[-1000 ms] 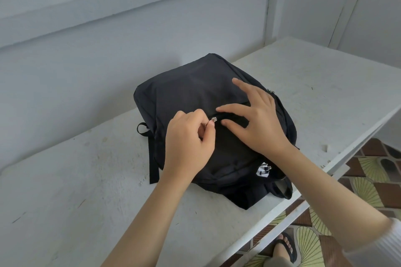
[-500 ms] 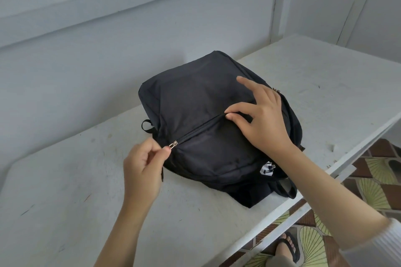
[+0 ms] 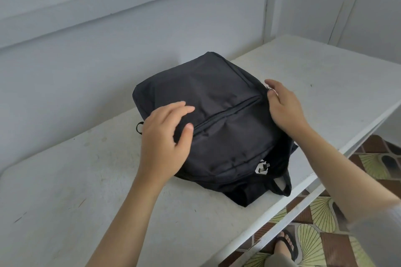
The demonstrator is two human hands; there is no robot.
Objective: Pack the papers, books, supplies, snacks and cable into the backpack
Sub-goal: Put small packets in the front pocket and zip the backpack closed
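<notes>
Backpack (image 3: pixel 217 84) flat on table (image 3: pixel 325 84), front zipper (image 3: pixel 227 113) closed, 2 hands on it.
Left hand (image 3: pixel 165 136) rests over the zipper's left end, fingers loosely spread, holding nothing. Right hand (image 3: pixel 284 108) lies against the backpack's right edge; whether its fingertips pinch anything there cannot be told.

2 slim forearms show. The left forearm (image 3: pixel 121 219) is bare right to the frame edge and ends in the left grip (image 3: pixel 165 143), a bare hand. The right forearm (image 3: pixel 338 165) ends in the right grip (image 3: pixel 284 108), also a bare hand, and wears a loose, pale grey sleeve (image 3: pixel 373 232), blurred, near the elbow. Lower down, 1 foot (image 3: pixel 282 247) wears a black flip-flop (image 3: pixel 290 243), toes showing, above a pale beige trouser leg (image 3: pixel 280 262).
</notes>
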